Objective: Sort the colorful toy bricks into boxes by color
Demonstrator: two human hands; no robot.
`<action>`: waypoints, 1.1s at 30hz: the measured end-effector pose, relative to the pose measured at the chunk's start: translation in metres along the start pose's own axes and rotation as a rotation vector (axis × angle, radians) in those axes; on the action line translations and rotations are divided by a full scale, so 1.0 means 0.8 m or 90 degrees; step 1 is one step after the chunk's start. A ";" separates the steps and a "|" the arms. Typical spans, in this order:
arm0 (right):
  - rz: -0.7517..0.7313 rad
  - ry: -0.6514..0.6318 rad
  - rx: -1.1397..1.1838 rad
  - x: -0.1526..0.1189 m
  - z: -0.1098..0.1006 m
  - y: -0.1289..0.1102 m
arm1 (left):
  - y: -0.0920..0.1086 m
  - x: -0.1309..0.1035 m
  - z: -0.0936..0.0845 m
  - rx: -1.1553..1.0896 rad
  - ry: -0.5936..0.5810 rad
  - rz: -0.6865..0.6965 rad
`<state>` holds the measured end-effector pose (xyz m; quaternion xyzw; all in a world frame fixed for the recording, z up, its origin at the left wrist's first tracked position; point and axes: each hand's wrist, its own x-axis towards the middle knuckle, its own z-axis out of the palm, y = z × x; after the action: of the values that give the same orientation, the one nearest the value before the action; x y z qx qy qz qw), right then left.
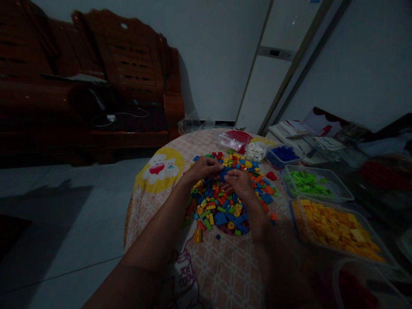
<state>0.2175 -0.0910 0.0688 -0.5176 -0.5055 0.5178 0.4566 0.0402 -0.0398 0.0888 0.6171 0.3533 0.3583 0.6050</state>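
Over the middle of a heap of mixed toy building bricks (222, 210), my two hands are close together. A dark blue toy brick (223, 173) is between the fingertips of my left hand (207, 167) and my right hand (238, 182). My left hand pinches it from the left, with thumb and fingers closed. The right hand's fingers are curled in and grip it from the right. The brick's exact shape is partly hidden by the fingers. Red, yellow, green, orange and blue bricks lie beneath and around both hands.
Along the table's right side are clear tubs of yellow bricks (337, 229), green bricks (307, 182) and blue bricks (283, 153), and a pile of white bricks (255, 151). A red piece (271, 176) lies near them. Clear plastic packaging (196, 124) is at the far edge.
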 end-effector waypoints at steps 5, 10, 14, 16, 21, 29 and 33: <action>-0.010 0.018 -0.001 0.001 -0.003 -0.001 | -0.004 0.003 0.003 0.018 -0.026 0.013; -0.059 0.073 -0.004 0.005 -0.009 -0.002 | -0.020 0.012 0.001 0.052 -0.059 0.009; -0.111 0.072 -0.046 0.004 -0.013 -0.001 | -0.027 0.014 0.004 0.094 -0.067 0.020; -0.123 0.068 -0.062 0.002 -0.014 -0.001 | -0.025 0.013 0.007 0.096 -0.073 0.018; -0.107 0.073 -0.085 0.001 -0.015 -0.003 | -0.017 0.007 0.014 0.074 -0.081 -0.005; -0.074 0.084 0.004 0.002 -0.034 -0.017 | -0.009 0.002 0.006 -0.004 -0.016 -0.026; -0.056 0.076 0.029 0.000 -0.038 -0.025 | -0.007 0.001 0.007 -0.031 -0.011 -0.039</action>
<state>0.2470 -0.0881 0.0901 -0.5145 -0.4877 0.4770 0.5195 0.0452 -0.0418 0.0835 0.5944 0.3579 0.3424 0.6335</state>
